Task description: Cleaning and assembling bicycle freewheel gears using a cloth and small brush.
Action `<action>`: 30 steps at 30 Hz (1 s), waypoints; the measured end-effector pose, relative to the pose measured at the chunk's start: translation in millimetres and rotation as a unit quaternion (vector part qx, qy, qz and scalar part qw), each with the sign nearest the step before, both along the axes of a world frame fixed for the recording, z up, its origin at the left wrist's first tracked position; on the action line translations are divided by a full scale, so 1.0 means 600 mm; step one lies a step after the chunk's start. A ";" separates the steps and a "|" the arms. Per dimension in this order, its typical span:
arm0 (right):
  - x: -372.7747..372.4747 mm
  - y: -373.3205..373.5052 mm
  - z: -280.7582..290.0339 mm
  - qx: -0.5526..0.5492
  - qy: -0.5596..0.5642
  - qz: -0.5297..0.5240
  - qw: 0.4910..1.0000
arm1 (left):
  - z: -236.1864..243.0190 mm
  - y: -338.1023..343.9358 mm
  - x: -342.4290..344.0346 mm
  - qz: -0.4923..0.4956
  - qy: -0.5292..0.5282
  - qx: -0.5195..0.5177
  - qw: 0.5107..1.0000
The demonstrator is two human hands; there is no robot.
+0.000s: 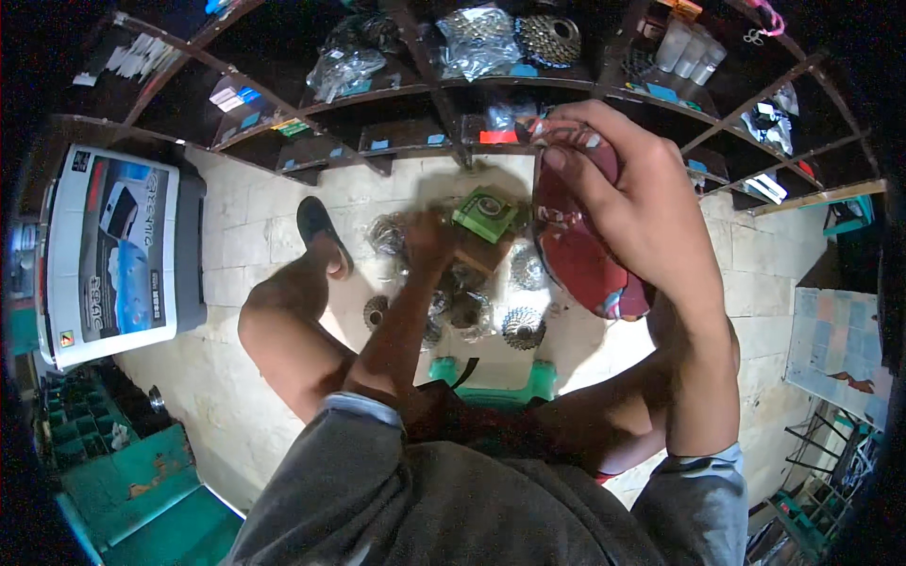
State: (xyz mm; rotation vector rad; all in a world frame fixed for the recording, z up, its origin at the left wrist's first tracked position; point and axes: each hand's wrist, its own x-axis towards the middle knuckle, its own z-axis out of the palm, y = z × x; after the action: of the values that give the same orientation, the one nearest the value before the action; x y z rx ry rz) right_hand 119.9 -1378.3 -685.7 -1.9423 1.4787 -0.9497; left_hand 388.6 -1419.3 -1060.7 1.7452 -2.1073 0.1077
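Note:
Raised close to the camera, my right hand [634,198] is closed on the upper edge of a dark red, shiny, oval flat thing [580,241]; its kind is unclear. Lower down, my left hand [429,238] lies in shadow beside a small green box [484,214], and its fingers are hard to make out. Beneath the green box is a brown cardboard box [483,253]. Around them on the floor lie several bicycle cassettes, including a dark one [377,312] at the left, a silver one [524,327] at the right and one in clear wrapping [386,233].
Dark wooden shelving [429,90] spans the far side, with bagged parts and a cassette [549,41] in it. A large printed box [118,255] stands at left, above a green metal case [142,486]. A green stool [538,382] is under me. Tools [821,472] are at lower right.

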 end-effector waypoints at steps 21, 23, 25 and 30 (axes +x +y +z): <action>-0.006 0.004 -0.005 0.006 0.013 0.015 1.000 | -0.192 0.157 0.014 0.065 0.070 0.434 0.896; -0.009 0.003 -0.011 0.002 0.013 0.012 1.000 | -0.177 0.154 0.017 0.074 0.086 0.423 0.899; -0.018 0.000 -0.014 -0.021 -0.007 -0.002 1.000 | -0.134 0.137 0.025 0.089 0.118 0.393 0.908; -0.029 -0.007 -0.009 -0.061 -0.131 -0.059 0.988 | 0.108 0.020 0.001 0.039 0.359 0.286 0.887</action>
State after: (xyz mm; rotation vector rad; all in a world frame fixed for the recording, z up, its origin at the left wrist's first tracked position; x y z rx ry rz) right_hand 102.4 -1382.3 -691.0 -1.7459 1.4217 -1.3210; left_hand 389.4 -1407.3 -995.9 1.7648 -1.5751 -1.0738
